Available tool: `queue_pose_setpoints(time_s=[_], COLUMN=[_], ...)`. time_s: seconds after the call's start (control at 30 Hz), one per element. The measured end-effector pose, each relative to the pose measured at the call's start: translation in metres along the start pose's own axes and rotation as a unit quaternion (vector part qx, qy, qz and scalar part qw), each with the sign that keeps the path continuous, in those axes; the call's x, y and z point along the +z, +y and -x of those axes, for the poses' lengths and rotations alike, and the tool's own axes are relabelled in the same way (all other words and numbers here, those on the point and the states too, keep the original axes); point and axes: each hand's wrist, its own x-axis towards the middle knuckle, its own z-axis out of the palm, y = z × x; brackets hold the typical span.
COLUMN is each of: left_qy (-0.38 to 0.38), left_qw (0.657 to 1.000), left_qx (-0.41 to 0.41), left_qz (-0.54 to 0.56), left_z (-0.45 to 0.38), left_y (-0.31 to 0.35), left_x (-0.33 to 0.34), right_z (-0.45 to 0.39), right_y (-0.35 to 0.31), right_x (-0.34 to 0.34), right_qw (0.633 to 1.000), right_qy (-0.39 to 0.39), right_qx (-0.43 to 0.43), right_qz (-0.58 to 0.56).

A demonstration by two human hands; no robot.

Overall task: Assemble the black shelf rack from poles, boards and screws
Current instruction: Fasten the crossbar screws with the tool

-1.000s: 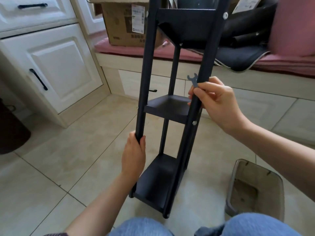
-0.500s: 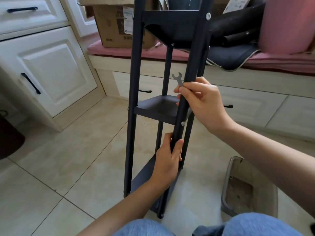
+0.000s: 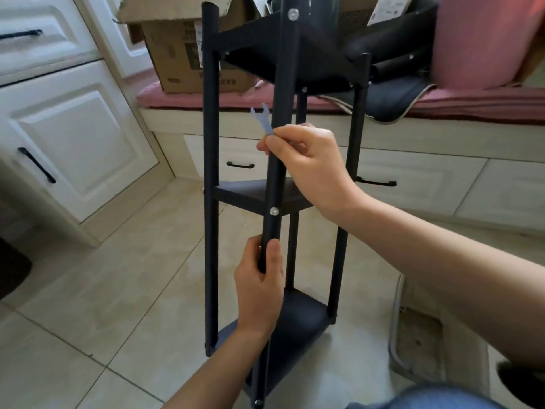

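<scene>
The black shelf rack (image 3: 211, 202) stands upright on the tiled floor, with three boards joined to several poles. A silver screw head (image 3: 275, 211) shows on the nearest pole at the middle board (image 3: 244, 192). My left hand (image 3: 261, 286) grips that nearest pole just below the middle board. My right hand (image 3: 309, 163) reaches around the same pole above the board and pinches a small flat silver wrench (image 3: 262, 118), whose open jaw points up. The bottom board (image 3: 298, 323) is partly hidden by my left forearm.
White cabinets (image 3: 73, 137) stand at the left. A window seat with a pink cushion (image 3: 486, 104), a cardboard box (image 3: 188, 45) and a dark bag lies behind the rack. A translucent bin (image 3: 413, 329) sits on the floor at the right. My knees are at the bottom edge.
My left hand left the left pole and now grips the nearest pole below the middle board. The rack has turned, showing another pole at the right. My right hand still pinches the wrench.
</scene>
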Motion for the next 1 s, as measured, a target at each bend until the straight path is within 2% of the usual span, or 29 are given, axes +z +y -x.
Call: queue_pose_setpoints(time_s=[0.13,0.27,0.5,0.63,0.8,1.0], left_qy=[0.025,0.019,0.031,0.049,0.066,0.071], left_qw=[0.999,0.998,0.999,0.998,0.998,0.997], left_qx=[-0.006,-0.019,-0.023,-0.023,-0.023,-0.017], left_qz=[0.038,0.057,0.032,0.01,0.002,-0.022], left_z=[0.0,-0.004,-0.014,-0.024,-0.03,-0.033], left_y=[0.001,0.006,0.009,0.006,-0.001,-0.006], left_x=[-0.01,-0.012,-0.026,-0.035,-0.048,-0.055], right_z=[-0.003,0.002,0.024,0.054,0.08,0.067], right_y=[-0.003,0.004,0.039,0.06,0.08,0.085], right_x=[-0.001,-0.004,-0.01,-0.001,0.018,0.046], right_qw=[0.998,0.999,0.995,0.992,0.984,0.969], right_qy=[-0.058,-0.038,-0.029,-0.038,-0.104,-0.184], right_qx=[-0.009,-0.01,0.088,0.111,0.132,0.143], right_qz=[-0.017,-0.034,0.037,0.055,0.057,0.077])
